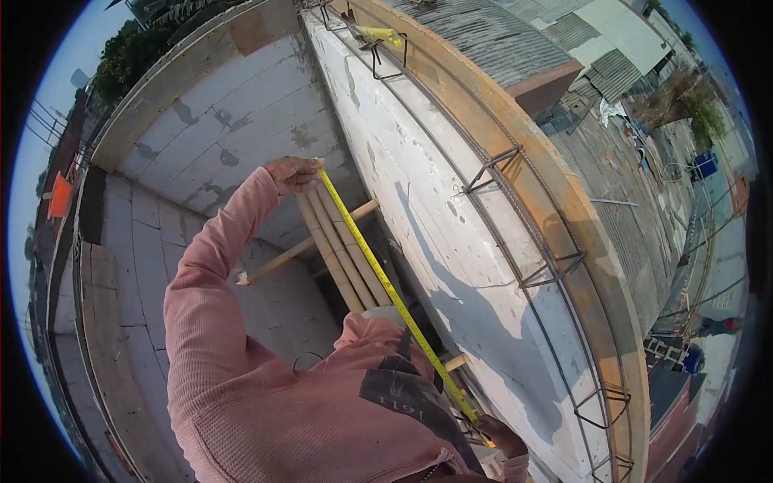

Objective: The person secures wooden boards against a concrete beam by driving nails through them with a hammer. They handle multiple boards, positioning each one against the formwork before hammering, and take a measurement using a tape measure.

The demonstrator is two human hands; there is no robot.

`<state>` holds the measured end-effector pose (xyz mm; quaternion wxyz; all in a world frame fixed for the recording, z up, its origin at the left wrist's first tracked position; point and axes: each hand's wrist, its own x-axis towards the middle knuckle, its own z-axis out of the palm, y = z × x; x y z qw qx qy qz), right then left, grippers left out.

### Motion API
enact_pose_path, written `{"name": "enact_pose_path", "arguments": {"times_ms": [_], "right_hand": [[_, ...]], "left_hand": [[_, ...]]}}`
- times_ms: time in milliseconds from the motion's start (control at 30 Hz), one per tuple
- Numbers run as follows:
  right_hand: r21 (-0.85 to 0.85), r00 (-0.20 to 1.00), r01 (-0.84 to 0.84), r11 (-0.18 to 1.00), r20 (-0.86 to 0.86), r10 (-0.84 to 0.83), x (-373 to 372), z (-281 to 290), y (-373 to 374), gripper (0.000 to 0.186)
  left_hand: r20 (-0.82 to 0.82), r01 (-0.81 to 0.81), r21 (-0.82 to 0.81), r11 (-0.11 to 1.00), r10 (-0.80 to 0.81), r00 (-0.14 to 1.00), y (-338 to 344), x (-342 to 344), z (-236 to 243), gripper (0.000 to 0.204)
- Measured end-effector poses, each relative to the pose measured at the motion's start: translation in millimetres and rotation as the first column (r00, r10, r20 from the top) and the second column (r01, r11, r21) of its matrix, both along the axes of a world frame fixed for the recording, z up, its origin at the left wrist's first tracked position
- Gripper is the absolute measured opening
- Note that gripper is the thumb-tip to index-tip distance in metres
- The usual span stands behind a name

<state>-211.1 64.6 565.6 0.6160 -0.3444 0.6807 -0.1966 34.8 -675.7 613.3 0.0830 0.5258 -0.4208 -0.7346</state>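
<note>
A yellow tape measure (378,270) is stretched in a taut diagonal line in front of my pink-sleeved body. Its upper end is pinched in the closed fingers of my left hand (293,175), held out over several bamboo poles (334,241). Low on the right, beside the white block wall (451,266), my right hand (501,439) grips the other stretch of the tape. A small orange bit shows by its fingers; whether that is part of the tape or its case, I cannot tell.
Bent steel rebar with stirrups (523,278) runs along the wall top, against a curved wooden formwork board (555,193). Yellow material (380,35) lies on the far rebar. A bamboo crosspiece (310,243) spans a deep gap between walls. Corrugated roofs (491,40) lie beyond, lower down.
</note>
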Motion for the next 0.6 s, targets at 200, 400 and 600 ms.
{"name": "enact_pose_path", "arguments": {"times_ms": [200,400,600], "right_hand": [[0.279,0.977,0.09,0.956,0.159,-0.139,-22,98,6,0.023],[0.095,0.976,0.21,0.973,0.034,-0.214,-9,117,-168,0.025],[-0.08,0.904,0.401,0.912,0.193,-0.381,-14,140,-326,0.027]], "left_hand": [[-0.432,-0.625,-0.088,0.776,0.535,0.726,-184,19,56,0.02],[-0.594,-0.584,0.027,0.811,0.483,0.643,-182,-78,21,0.024],[-0.598,-0.383,-0.069,0.921,0.269,0.755,-141,-136,34,0.033]]}}
